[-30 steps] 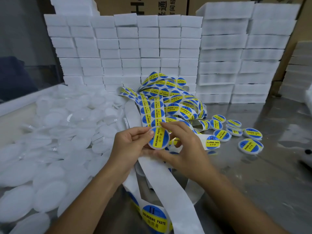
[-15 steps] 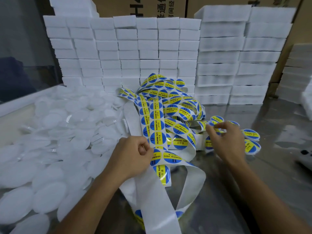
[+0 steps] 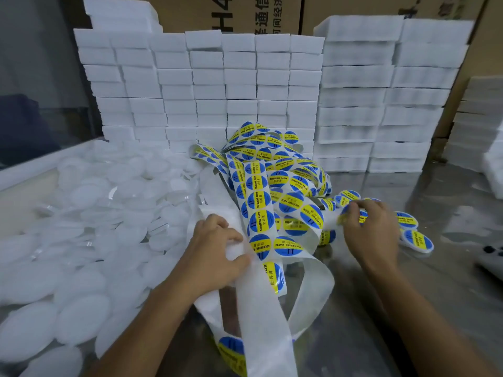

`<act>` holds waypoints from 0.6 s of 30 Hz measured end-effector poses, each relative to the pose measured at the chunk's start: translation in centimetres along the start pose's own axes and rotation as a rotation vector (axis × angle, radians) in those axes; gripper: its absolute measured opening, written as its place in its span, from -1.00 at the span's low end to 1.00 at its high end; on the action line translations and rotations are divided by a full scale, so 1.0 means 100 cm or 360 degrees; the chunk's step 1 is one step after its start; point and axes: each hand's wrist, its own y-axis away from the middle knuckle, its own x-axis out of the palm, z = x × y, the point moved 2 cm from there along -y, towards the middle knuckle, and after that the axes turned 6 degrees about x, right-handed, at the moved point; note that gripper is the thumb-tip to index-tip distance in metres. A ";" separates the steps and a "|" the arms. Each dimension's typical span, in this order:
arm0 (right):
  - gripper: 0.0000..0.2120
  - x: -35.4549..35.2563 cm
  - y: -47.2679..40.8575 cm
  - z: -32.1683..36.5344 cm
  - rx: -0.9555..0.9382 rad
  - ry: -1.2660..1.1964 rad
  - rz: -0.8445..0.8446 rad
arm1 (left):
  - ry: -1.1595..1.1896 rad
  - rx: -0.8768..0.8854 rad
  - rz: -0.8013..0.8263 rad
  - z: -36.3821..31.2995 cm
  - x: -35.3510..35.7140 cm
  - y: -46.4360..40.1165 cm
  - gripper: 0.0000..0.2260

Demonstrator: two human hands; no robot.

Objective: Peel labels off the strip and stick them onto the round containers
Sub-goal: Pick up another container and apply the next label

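On a grey, reflective metal tabletop (image 3: pixel 408 308) a long white backing-paper strip carrying round blue-and-yellow "SOLDERING PASTE" labels (image 3: pixel 261 202) lies in a loose tangle at the centre, its loops piled up against the wall of stacked white rectangular foam blocks (image 3: pixel 245 85) behind it. The left hand (image 3: pixel 215 257) is closed on the strip at the point where the printed labels give way to bare white backing paper; the fingers curl over the paper's left edge and the thumb presses it from the front. From this grip the bare backing runs down toward the near edge of the table and folds into wide loops. The right hand (image 3: pixel 373 232) is curled, palm down, over a round white container already wearing a blue-and-yellow label (image 3: pixel 351 216); its fingertips are pinched around the rim, though motion blur hides whether the container is lifted or resting on the table. Just beside and beyond that hand, several more labelled round containers (image 3: pixel 417 240) lie flat on the metal. To the left of the strip a large heap of unlabelled translucent white round containers (image 3: pixel 81 240) covers the table, some touching the strip's bare backing. Brown cardboard cartons with black printed characters (image 3: pixel 245 14) stand behind the foam blocks.
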 end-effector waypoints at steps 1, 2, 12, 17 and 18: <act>-0.81 -0.003 0.006 0.012 -0.0103 -0.0111 -0.0055 | 0.0041 -0.0032 -0.0085 0.001 0.000 0.000 -0.62; -0.81 -0.006 0.013 0.024 -0.0214 -0.0196 -0.0112 | 0.0094 -0.0089 -0.0177 0.001 -0.001 0.000 -0.58; -0.89 -0.004 0.067 0.080 -0.0415 -0.0831 0.0586 | 0.0878 -0.0337 -0.0615 0.000 -0.007 -0.001 -0.78; -0.77 0.012 0.081 0.085 0.0130 -0.1158 0.1296 | 0.1128 -0.0024 -0.0552 -0.016 -0.012 -0.001 -0.56; -0.75 0.014 0.081 0.085 0.0279 -0.1283 0.1358 | 0.1138 0.0053 -0.0489 -0.020 -0.011 0.000 -0.52</act>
